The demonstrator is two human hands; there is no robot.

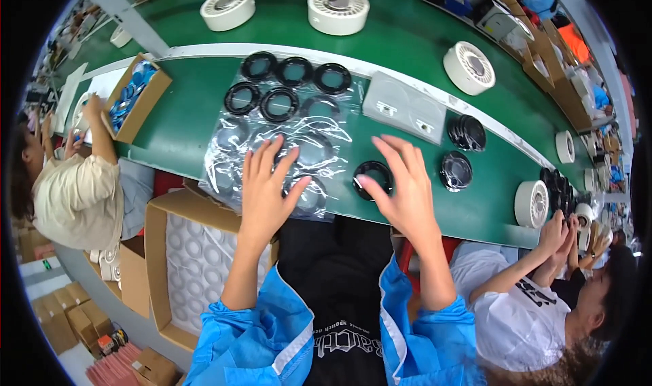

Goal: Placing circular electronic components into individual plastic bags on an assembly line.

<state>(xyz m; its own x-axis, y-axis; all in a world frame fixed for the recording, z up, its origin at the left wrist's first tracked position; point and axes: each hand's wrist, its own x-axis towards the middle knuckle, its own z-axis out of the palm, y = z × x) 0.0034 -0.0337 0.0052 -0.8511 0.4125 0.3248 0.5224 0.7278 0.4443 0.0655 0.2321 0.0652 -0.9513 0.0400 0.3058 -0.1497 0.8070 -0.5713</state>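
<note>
My left hand [266,189] is over the lower part of a clear plastic sheet [227,156], its fingers spread and nothing held in them. Several glossy black rings [279,105] sit in rows on the sheet's far part; the nearer part has round outlines under crinkled film. A single black ring [358,175] lies on the green table just right of the sheet. My right hand [407,186] hovers at that ring's right side, fingers apart, with the thumb crossing over it. Whether the thumb touches the ring I cannot tell.
A grey tray [404,107] and stacked black rings [467,133] are to the right. White round fan-like units [338,11] stand on the green belt beyond a pale rail. An open carton [157,264] of white rings is below left. Co-workers sit on both sides.
</note>
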